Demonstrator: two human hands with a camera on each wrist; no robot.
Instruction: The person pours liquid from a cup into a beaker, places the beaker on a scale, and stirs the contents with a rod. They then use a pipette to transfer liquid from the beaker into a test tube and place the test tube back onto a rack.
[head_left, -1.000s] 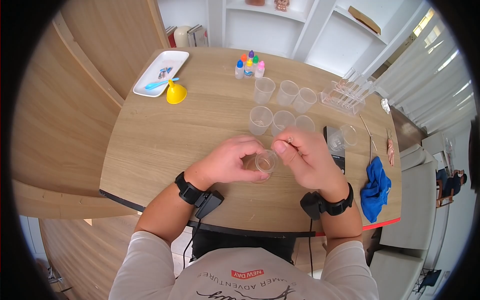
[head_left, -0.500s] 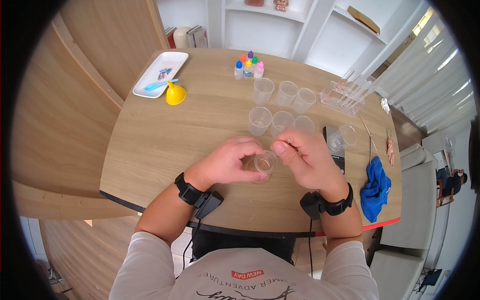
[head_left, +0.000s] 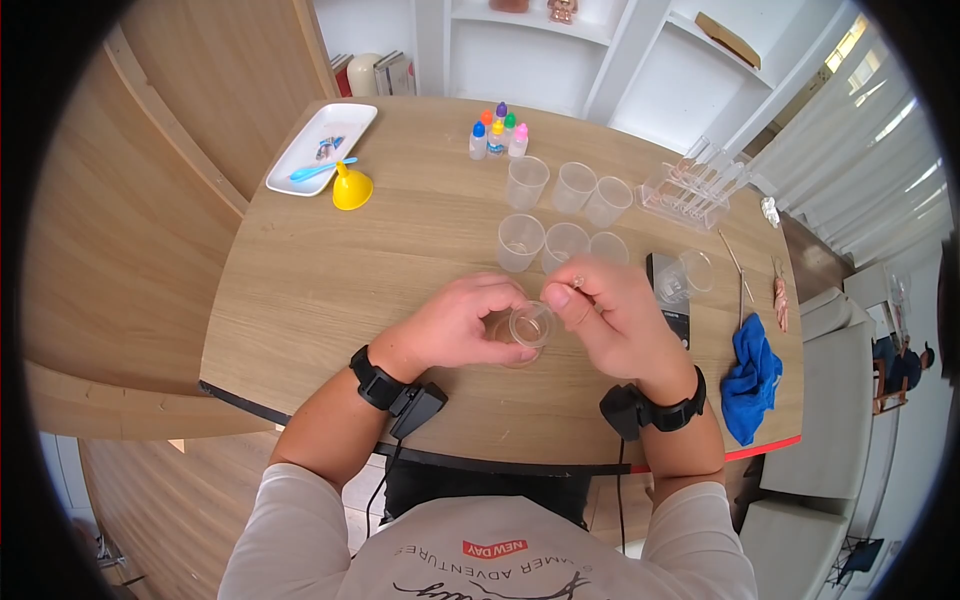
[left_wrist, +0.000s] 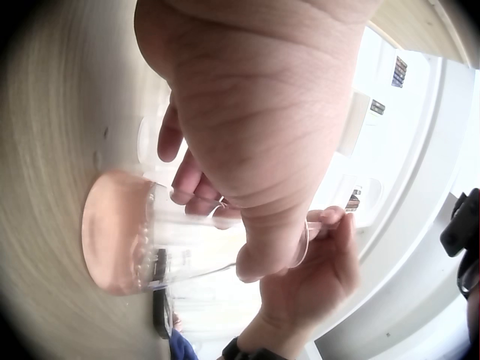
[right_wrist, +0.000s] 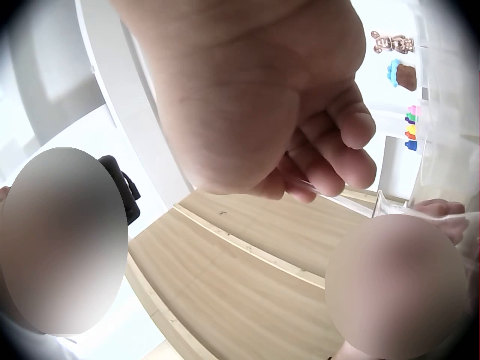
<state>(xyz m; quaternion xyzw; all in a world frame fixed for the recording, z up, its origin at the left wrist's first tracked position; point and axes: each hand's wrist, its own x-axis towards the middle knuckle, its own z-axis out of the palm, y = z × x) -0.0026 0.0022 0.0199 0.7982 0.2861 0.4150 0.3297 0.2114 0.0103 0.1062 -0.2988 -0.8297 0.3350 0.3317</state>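
A clear glass vessel [head_left: 531, 328] that narrows toward its rim stands upright near the table's front. Pinkish liquid fills its lower part in the left wrist view. My left hand [head_left: 462, 322] grips the vessel's upper part, thumb on the near side and fingers round the far side. Just over the rim, my right hand [head_left: 618, 318] pinches a thin clear rod [head_left: 580, 281] between thumb and fingers. One end of the rod sticks out above that grip, and the right wrist view has it slanting toward the vessel's mouth.
Several translucent plastic cups [head_left: 522, 240] stand behind the hands, with colored-cap dropper bottles [head_left: 497, 138] beyond. Right: a black scale [head_left: 680, 328], a test tube rack [head_left: 690, 195] and a blue cloth [head_left: 750, 382]. Far left: a white tray [head_left: 352, 118] and yellow funnel [head_left: 352, 187].
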